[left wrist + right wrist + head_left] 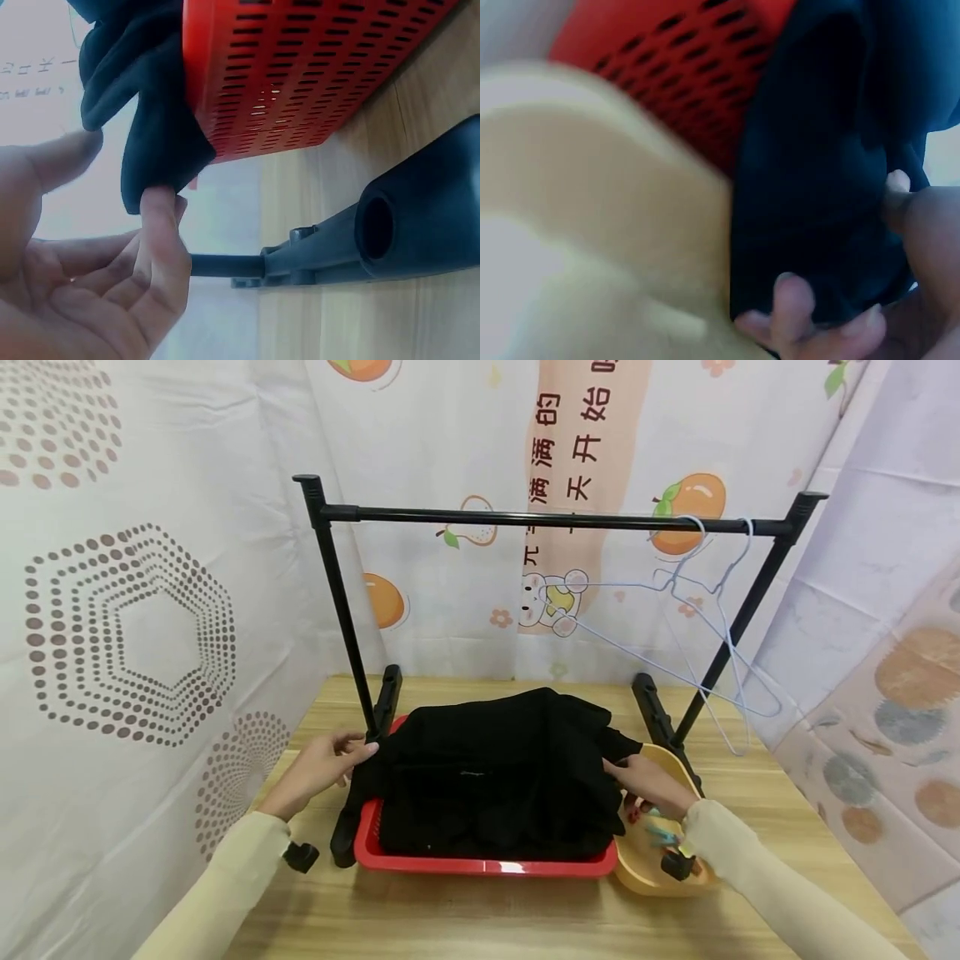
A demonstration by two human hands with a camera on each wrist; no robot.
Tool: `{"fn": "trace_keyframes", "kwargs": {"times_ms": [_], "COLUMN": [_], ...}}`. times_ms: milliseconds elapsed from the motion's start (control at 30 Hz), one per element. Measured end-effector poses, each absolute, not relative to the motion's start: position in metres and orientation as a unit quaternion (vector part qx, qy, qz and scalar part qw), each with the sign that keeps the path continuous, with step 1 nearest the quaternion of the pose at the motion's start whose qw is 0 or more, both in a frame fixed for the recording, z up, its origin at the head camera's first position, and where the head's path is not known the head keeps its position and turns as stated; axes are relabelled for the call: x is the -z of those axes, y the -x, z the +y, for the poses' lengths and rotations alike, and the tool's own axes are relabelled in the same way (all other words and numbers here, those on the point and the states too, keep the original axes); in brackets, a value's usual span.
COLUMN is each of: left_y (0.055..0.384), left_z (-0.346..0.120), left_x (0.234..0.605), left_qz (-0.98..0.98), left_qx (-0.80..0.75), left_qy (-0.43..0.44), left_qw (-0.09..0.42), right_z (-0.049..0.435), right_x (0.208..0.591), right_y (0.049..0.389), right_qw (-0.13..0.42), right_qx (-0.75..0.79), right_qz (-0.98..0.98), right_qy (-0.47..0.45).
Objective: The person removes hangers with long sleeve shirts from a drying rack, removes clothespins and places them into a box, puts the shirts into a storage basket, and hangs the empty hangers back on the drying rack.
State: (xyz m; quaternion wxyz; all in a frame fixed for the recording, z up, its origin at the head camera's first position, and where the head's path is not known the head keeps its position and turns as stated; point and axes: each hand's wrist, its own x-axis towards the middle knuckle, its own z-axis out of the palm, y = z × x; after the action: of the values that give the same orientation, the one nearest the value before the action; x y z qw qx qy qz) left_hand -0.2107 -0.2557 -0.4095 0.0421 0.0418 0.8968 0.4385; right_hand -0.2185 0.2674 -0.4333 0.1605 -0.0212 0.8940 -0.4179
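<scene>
A black garment with a small pale mark lies bunched in and over a red perforated basket. At its left end my left hand touches a hanging corner of it. In the left wrist view, the index fingertip meets that black cloth from below, with the thumb spread apart at its edge. My right hand grips the garment's right side. The right wrist view has the thumb on the dark cloth and the fingers curled at its lower edge.
A black rack stands over the basket, its feet on the wooden table. Pale blue wire hangers hang from the bar's right end. A yellow basin with small colored clips sits right of the basket, under my right forearm. Printed curtains surround the table.
</scene>
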Motion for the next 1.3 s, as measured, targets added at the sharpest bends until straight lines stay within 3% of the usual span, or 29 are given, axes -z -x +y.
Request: {"fn": "trace_keyframes", "kwargs": {"times_ms": [333, 667, 767, 900, 1033, 1167, 1300], "left_y": [0.225, 0.212, 0.204, 0.195, 0.187, 0.18, 0.186], "left_z": [-0.238, -0.212, -0.203, -0.194, -0.186, -0.18, -0.182], "left_x": [0.407, 0.367, 0.36, 0.361, 0.372, 0.378, 0.379], "left_qz": [0.925, 0.905, 0.898, 0.887, 0.868, 0.863, 0.861], "left_qx": [-0.363, -0.361, -0.346, -0.296, -0.208, -0.165, -0.17], "left_qy": [-0.113, -0.169, -0.223, -0.34, -0.452, -0.452, -0.437], "left_qw": [-0.015, -0.147, -0.155, -0.102, 0.005, 0.15, 0.198], "right_z": [0.263, 0.215, 0.188, 0.156, 0.142, 0.142, 0.145], "right_x": [0.414, 0.347, 0.331, 0.335, 0.367, 0.398, 0.403], "right_y": [0.234, 0.226, 0.215, 0.197, 0.18, 0.175, 0.177], "right_qw": [0.13, 0.03, -0.008, -0.032, -0.005, 0.075, 0.139], "right_qx": [0.547, 0.57, 0.566, 0.486, 0.325, 0.234, 0.242], "right_qz": [0.826, 0.811, 0.805, 0.825, 0.853, 0.863, 0.863], "right_qy": [0.03, 0.124, 0.179, 0.288, 0.408, 0.441, 0.421]}}
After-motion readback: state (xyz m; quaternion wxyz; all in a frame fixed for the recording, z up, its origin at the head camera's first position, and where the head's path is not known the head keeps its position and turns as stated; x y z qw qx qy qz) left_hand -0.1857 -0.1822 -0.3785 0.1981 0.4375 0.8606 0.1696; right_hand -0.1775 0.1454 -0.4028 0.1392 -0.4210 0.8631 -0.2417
